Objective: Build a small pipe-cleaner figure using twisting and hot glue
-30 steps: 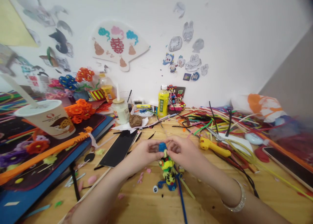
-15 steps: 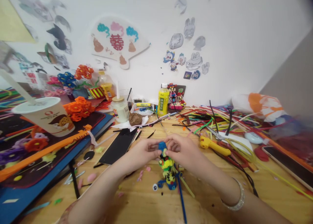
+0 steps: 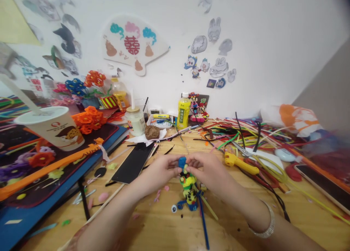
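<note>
A small yellow, blue and green pipe-cleaner figure (image 3: 189,196) stands upright on the wooden table between my hands. At its top, a blue coiled piece (image 3: 182,162) sits between my fingertips. My left hand (image 3: 165,170) pinches the blue piece from the left. Closed against the upper part from the right, my right hand (image 3: 203,167) grips the figure; its fingertips partly cover it. Beside the figure's base lie a googly eye (image 3: 174,208) and a small blue curl (image 3: 179,206). A long blue pipe cleaner (image 3: 204,225) extends toward me on the right.
A yellow glue gun (image 3: 240,163) lies right of my hands, before heaped pipe cleaners (image 3: 273,128) and scissors (image 3: 241,148). Left are a black phone (image 3: 133,162), a paper cup (image 3: 53,128) and a blue folder (image 3: 35,221). A yellow bottle (image 3: 182,112) stands behind.
The whole view has shifted very slightly. Both hands stay at the top of the figure, with only tiny finger movement.
</note>
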A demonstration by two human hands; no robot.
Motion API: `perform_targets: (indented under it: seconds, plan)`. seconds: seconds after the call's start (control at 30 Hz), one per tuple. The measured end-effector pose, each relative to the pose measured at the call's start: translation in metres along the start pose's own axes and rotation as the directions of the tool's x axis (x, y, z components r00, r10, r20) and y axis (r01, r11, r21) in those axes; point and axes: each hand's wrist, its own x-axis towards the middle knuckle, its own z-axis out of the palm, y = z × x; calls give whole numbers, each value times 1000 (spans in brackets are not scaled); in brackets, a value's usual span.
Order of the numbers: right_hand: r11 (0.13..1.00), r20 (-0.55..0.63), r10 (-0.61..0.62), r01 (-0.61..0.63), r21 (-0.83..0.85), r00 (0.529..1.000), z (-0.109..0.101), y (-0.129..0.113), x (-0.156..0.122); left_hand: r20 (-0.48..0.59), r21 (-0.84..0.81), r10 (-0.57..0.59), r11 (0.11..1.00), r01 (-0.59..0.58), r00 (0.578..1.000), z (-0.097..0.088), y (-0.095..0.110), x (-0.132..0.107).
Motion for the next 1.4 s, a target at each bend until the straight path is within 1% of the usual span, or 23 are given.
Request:
perform_targets:
  seconds: [0.1,0.2,0.33,0.53,0.7,0.9,1.03,1.23,1.4]
  plan:
    - [993,-37,-22,18,-114,999,0,-4,-3,-2,-21,0,1000,-1,1000,1,-5,2]
    - [982,-50,-73,63,-176,996,0,-6,-6,-15,-29,-12,1000,12,1000,3,-8,3]
    - [970,-42,-161,150,-194,986,0,-4,-7,-16,-51,-13,999,12,1000,3,-7,4]
    - [958,-34,-206,194,-210,978,1,-2,-9,-31,-66,-18,998,16,999,4,-6,5]
    - [969,-43,-163,152,-193,986,2,-1,-7,-28,-55,-47,997,46,998,4,-6,4]
    - [980,-78,-153,141,-142,985,3,1,-5,-45,-43,-29,999,27,999,7,-5,3]
    - [979,-88,-159,145,-144,983,3,-1,-5,-47,-45,-6,999,3,999,6,-4,3]
    - [967,-92,-193,174,-183,977,2,-6,-7,-117,-60,-35,998,28,993,6,-5,2]
    - [976,-88,-157,141,-168,984,1,-7,-6,-141,-71,-17,997,7,990,8,-5,2]
